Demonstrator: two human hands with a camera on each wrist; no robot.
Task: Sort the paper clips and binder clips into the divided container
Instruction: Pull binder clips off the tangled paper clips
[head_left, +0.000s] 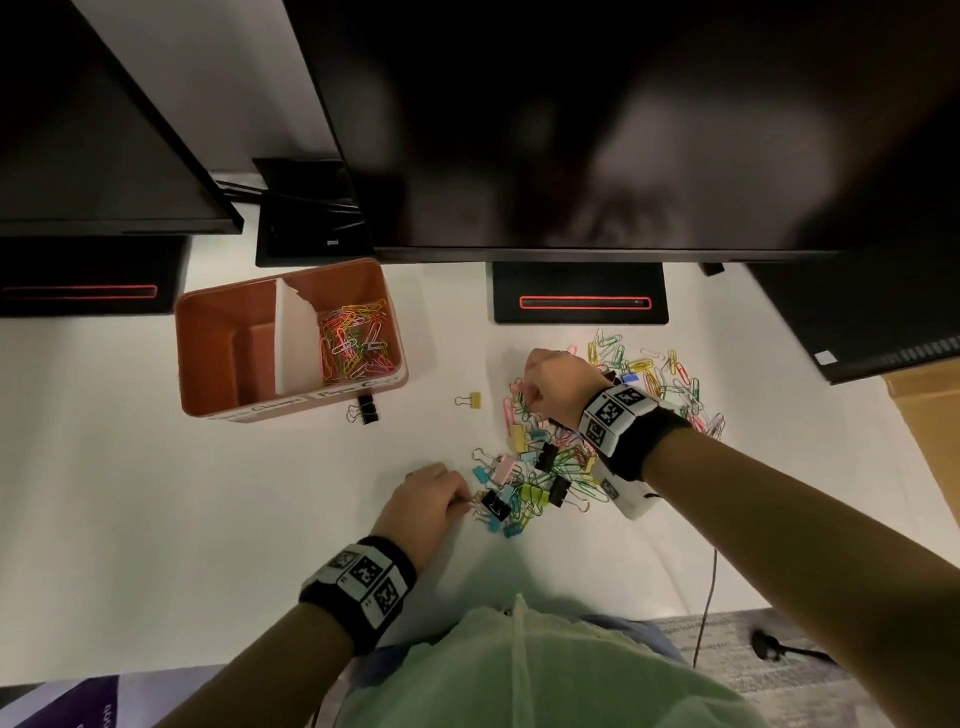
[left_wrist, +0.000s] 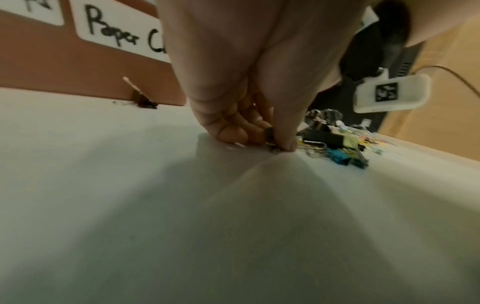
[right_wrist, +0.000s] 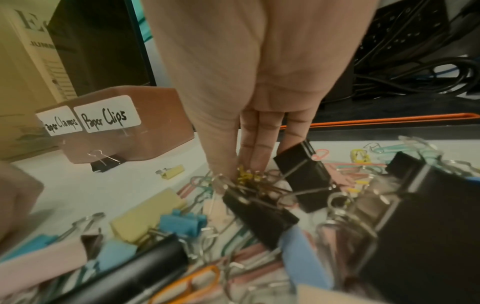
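Note:
A mixed pile of coloured paper clips and binder clips (head_left: 561, 462) lies on the white table. At the pile's left edge my left hand (head_left: 460, 501) pinches a small black binder clip (left_wrist: 269, 135) between thumb and fingers, low on the table. At the pile's far side my right hand (head_left: 524, 395) points down, and its thumb and fingers pinch yellow paper clips (right_wrist: 245, 176). The orange divided container (head_left: 208, 322) stands at the left. Its right compartment holds several paper clips (head_left: 353, 338), and its left one shows nothing inside.
A black binder clip (head_left: 363, 410) lies against the container's front wall, with a yellow one (head_left: 470, 400) loose between container and pile. Monitors overhang the back, with a black stand base (head_left: 579, 293) behind the pile. A cardboard box (head_left: 930, 415) sits at the right and a cable (head_left: 709, 597) crosses the table's front edge.

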